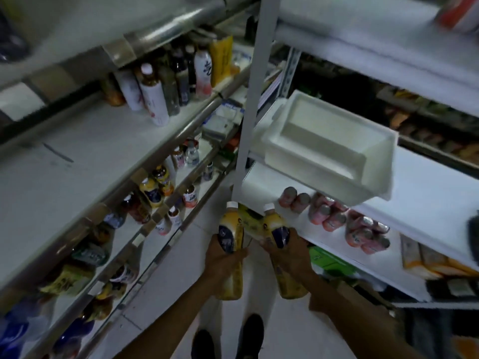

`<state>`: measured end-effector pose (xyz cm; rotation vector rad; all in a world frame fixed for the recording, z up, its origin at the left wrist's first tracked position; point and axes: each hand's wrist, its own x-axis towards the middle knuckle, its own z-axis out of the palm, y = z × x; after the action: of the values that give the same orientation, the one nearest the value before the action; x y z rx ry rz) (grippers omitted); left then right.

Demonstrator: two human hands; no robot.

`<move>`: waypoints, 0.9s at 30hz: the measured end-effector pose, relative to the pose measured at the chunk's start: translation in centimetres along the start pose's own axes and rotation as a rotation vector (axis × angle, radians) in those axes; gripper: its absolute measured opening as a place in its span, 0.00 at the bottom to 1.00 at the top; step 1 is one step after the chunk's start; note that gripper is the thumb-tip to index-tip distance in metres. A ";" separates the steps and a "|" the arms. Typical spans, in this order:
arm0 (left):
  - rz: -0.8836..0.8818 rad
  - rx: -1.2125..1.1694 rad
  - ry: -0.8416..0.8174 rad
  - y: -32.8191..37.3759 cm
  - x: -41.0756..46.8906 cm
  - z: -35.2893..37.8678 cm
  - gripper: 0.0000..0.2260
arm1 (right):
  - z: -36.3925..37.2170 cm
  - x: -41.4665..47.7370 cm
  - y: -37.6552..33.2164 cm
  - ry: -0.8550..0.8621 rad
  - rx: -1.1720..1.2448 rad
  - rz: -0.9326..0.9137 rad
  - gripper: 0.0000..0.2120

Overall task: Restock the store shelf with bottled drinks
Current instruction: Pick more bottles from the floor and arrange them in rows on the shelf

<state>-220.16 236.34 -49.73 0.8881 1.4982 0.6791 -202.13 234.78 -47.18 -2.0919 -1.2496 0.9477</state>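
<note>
I stand in a narrow aisle between two shelf units. My left hand (220,257) grips a yellow juice bottle (230,229) with a white cap and dark blue label. My right hand (285,251) grips a second, matching yellow bottle (276,230). Both bottles are held upright, side by side, just in front of the white shelf (337,244) on the right. The left shelf unit (77,161) carries a group of bottles (160,84) at its far end, and its lower tiers hold more yellow bottles (151,190).
An empty white foam box (329,143) lies tilted on the right shelf, with pink cans (337,216) below it. A white upright post (248,104) stands just beyond the bottles. A green pack (329,257) sits on a lower right tier. My shoes (228,338) stand on the pale floor.
</note>
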 end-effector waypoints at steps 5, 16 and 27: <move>0.154 0.058 -0.010 7.4 -4.1 -0.1 0.24 | -5.2 -2.8 -3.4 0.078 -0.008 -0.009 0.31; 0.382 0.058 0.146 19.3 -12.8 -0.3 0.34 | -15.1 -6.0 -12.6 0.093 0.013 -0.229 0.29; 0.595 -0.077 0.326 28.3 -21.4 -0.6 0.33 | -22.2 -9.4 -22.6 0.061 0.199 -0.566 0.27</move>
<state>-216.59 233.60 -14.57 1.2193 1.4768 1.3603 -199.88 234.50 -14.21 -1.4787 -1.5272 0.7055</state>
